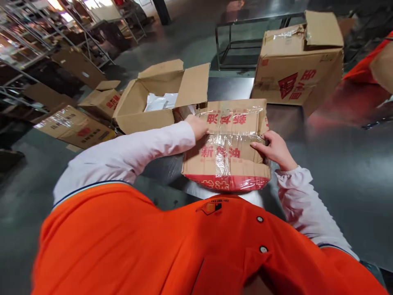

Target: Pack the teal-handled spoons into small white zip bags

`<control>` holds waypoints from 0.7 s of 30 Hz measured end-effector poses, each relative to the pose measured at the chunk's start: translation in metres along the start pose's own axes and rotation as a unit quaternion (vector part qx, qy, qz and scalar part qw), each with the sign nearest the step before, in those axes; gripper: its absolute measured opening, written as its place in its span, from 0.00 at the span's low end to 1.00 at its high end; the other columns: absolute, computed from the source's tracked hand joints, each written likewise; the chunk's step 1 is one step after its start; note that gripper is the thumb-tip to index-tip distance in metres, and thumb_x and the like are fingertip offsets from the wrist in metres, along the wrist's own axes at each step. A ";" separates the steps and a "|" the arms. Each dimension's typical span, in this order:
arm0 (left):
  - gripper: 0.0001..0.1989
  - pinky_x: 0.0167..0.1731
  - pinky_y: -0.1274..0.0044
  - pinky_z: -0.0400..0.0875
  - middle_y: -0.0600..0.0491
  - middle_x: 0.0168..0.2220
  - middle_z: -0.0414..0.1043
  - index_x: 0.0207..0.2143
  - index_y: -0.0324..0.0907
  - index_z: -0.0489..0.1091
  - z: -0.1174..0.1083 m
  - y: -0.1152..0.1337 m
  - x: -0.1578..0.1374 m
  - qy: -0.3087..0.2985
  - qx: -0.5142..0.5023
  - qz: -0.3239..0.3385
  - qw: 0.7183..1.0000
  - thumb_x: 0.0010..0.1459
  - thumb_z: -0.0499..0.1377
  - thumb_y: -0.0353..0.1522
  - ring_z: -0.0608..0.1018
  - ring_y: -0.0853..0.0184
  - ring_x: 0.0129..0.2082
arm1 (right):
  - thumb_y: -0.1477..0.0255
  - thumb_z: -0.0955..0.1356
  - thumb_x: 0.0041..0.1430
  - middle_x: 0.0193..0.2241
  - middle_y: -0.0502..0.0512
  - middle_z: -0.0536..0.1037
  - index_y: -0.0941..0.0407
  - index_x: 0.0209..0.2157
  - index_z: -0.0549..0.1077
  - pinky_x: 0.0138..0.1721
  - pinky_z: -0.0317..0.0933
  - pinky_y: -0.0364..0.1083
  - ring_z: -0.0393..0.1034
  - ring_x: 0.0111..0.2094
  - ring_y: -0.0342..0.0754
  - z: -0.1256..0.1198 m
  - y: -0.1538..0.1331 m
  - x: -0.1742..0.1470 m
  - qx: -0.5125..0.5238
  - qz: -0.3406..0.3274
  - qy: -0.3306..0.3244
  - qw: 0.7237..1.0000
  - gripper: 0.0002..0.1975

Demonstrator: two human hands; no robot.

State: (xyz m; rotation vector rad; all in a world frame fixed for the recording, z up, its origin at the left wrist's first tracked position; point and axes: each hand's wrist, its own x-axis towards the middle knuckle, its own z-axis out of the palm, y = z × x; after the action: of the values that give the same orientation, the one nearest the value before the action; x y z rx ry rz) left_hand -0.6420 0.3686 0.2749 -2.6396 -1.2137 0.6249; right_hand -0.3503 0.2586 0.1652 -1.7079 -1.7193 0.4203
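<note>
A cardboard box (227,157) with red printing, a red lower band and clear tape down its middle lies on the metal table in front of me. My left hand (198,126) is at its far left edge, fingers curled in and partly hidden. On the right side, my right hand (274,149) grips the box edge, thumb over the top flap and fingers at the side. The taped top looks creased, with a gap at the flap seam. Just beyond my left hand stands an open carton (144,123) with white packets (161,101) inside.
A large carton (285,78) stands at the table's far right. Further cartons (81,129) sit at the left. Behind are a metal table (260,18) and racks (39,37). At the right edge, another person's orange sleeve (368,61) shows, blurred.
</note>
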 end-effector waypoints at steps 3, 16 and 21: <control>0.14 0.41 0.69 0.68 0.44 0.41 0.81 0.42 0.40 0.81 0.025 -0.052 -0.030 -0.034 0.061 -0.064 0.996 0.68 0.55 0.33 0.79 0.55 0.46 | 0.49 0.70 0.54 0.29 0.55 0.74 0.55 0.27 0.71 0.34 0.57 0.46 0.66 0.31 0.49 -0.002 -0.003 -0.001 0.027 0.017 -0.006 0.999 0.23; 0.24 0.37 0.75 0.65 0.45 0.41 0.79 0.46 0.38 0.75 -0.021 -0.009 -0.001 0.147 -0.209 -0.041 0.966 0.61 0.63 0.49 0.78 0.60 0.39 | 0.43 0.74 0.45 0.25 0.55 0.76 0.58 0.25 0.77 0.29 0.56 0.45 0.68 0.28 0.50 -0.020 -0.031 0.015 0.019 0.106 -0.120 0.987 0.29; 0.26 0.36 0.77 0.65 0.46 0.42 0.80 0.49 0.37 0.75 -0.054 0.024 0.063 0.138 -0.272 0.031 0.952 0.59 0.63 0.50 0.79 0.61 0.39 | 0.39 0.73 0.46 0.23 0.52 0.72 0.58 0.22 0.74 0.29 0.56 0.45 0.64 0.27 0.46 -0.029 -0.029 -0.018 0.109 0.010 -0.068 0.992 0.33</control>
State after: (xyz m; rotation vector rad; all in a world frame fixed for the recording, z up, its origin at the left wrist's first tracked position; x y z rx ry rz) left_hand -0.5657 0.4018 0.2964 -3.0692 -1.3709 -0.1029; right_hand -0.3543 0.2321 0.2008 -1.5688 -1.6837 0.7214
